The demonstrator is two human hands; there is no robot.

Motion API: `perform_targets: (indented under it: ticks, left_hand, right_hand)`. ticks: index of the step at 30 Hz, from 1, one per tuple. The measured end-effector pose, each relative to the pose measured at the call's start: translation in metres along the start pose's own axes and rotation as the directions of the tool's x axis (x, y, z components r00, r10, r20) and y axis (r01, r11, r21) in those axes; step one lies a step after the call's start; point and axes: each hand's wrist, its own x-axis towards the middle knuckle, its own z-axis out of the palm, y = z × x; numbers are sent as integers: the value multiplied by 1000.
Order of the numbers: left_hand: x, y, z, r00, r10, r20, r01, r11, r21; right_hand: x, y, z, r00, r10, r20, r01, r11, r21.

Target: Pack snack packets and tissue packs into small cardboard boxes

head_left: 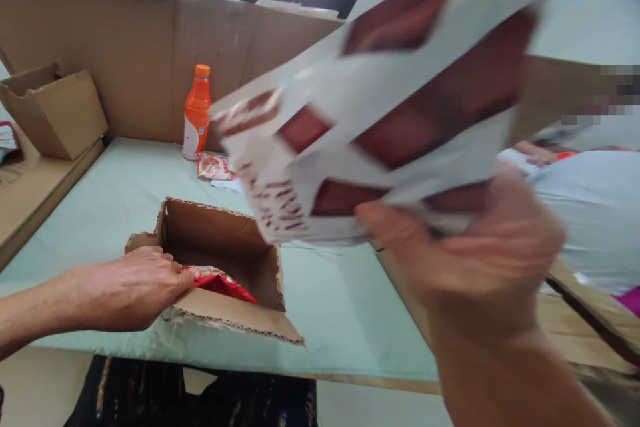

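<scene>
My right hand (480, 253) grips the lower edge of a large white plastic bag (310, 180) with dark brown patches and brown lettering. The bag is tilted in the air, blurred by motion, and covers part of the back wall. At the left, my left hand (145, 287) is closed at the near side of an open cardboard box (220, 233). Its fingertips pinch the edge of a red packet (220, 282) that stands against the box's near wall. The rest of that packet is hidden inside the box.
An orange drink bottle (197, 113) stands at the back of the pale green tabletop (340, 307), beside a small pink packet (214, 165). Another cardboard box (60, 113) sits at the far left. A cardboard wall (135, 47) encloses the back. Another person's hand (537, 153) shows at the right.
</scene>
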Motion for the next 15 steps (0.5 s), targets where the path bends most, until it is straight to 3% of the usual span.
perform_targets:
  ticks: [2,3,4,6,8,9,10,12,15]
  left_hand:
    - [-1,-1,2,999,-19,-33,19,1000,4]
    - [-2,-2,3,998,-27,-54,27,1000,6]
    - [-3,-2,5,997,-29,-71,29,1000,1]
    - [-5,-3,8,995,-26,-95,24,1000,-18]
    - [-7,-3,13,994,-21,-109,18,999,-28]
    - [-8,-2,16,993,-23,-117,20,1000,-23]
    - [-9,-2,19,991,-28,-132,26,1000,-13]
    - [-9,-1,23,974,-49,-219,54,998,21]
    - [-9,-1,22,922,-63,-383,96,993,66]
  right_hand:
    - [-5,-21,7,957,-131,260,130,991,21]
    - [-6,-27,15,895,-141,424,148,989,18]
    - [-6,-32,24,805,-98,585,137,990,-23]
    - [-4,-37,44,573,100,814,111,974,-198]
    - [1,-38,65,339,272,901,135,933,-332]
    - [2,-37,75,258,300,918,148,927,-344]
    - [3,-36,84,207,293,933,152,933,-327]
    - [2,-33,99,149,225,963,143,959,-246]
    - [-1,-27,107,24,126,992,141,982,-129]
